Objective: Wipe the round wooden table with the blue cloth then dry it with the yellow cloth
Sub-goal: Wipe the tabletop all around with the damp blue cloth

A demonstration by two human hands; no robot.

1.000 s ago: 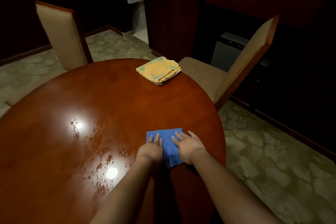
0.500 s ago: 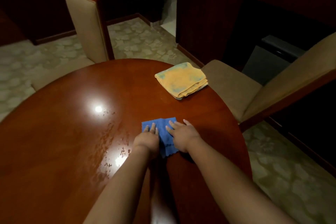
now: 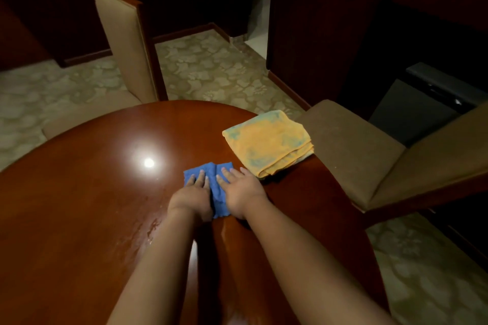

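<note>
A blue cloth point(image 3: 215, 187) lies bunched on the round wooden table point(image 3: 79, 192), a little right of its middle. My left hand point(image 3: 194, 196) and my right hand point(image 3: 241, 192) press flat on it side by side, fingers straight and pointing away from me. A folded yellow cloth point(image 3: 268, 144) with bluish stains sits at the table's far right edge, just beyond my right hand. Wet streaks shine on the wood to the left of my left forearm.
A beige padded chair point(image 3: 126, 45) stands at the table's far side. A second chair point(image 3: 351, 150) stands close at the right, its seat next to the yellow cloth. Patterned carpet point(image 3: 211, 66) surrounds the table, with dark wood walls and a grey appliance point(image 3: 422, 103) behind.
Both hands have pushed the blue cloth away from me across the table, up close to the yellow cloth. The cloth has bunched up between my hands.
</note>
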